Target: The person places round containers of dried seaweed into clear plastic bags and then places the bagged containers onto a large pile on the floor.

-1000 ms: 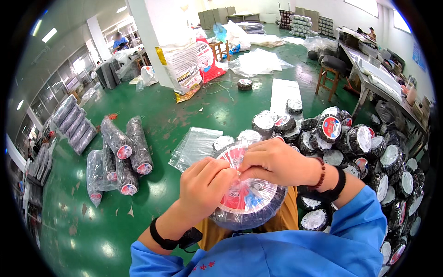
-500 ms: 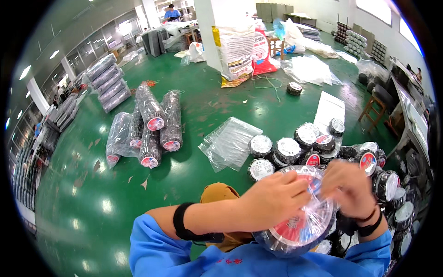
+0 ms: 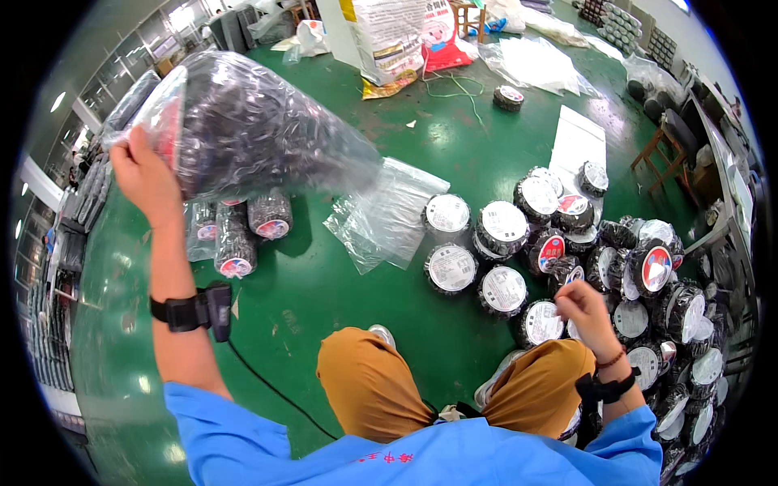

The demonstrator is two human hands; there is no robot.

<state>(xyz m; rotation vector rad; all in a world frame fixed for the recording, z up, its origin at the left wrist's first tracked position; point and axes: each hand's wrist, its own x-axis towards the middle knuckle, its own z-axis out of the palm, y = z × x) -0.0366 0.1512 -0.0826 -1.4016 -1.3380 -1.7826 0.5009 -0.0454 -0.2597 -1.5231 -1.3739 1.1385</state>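
Out to the left, my left hand (image 3: 150, 180) is closed on one end of a long clear plastic bag filled with black round packs (image 3: 251, 130). The bag is held up at a slant, a red label showing at the gripped end and the other end reaching right over the floor. My right hand (image 3: 587, 320) is raised above my right knee with thumb and fingers pinched together. Anything between those fingers is too small to make out. Below and beside it lie several black, film-wrapped round packs (image 3: 502, 290) with white or red label discs.
Beneath the raised bag several filled bags (image 3: 237, 243) lie on the green floor. Flat clear bags (image 3: 389, 212) are spread ahead of me. A large heap of round packs (image 3: 685, 312) rises on my right. Farther off stand printed sacks (image 3: 397, 40) and a wooden stool (image 3: 666, 150).
The filled bag went from my lap up to the left in my left hand. My right hand let it go and dropped slightly. The view has tilted downward.
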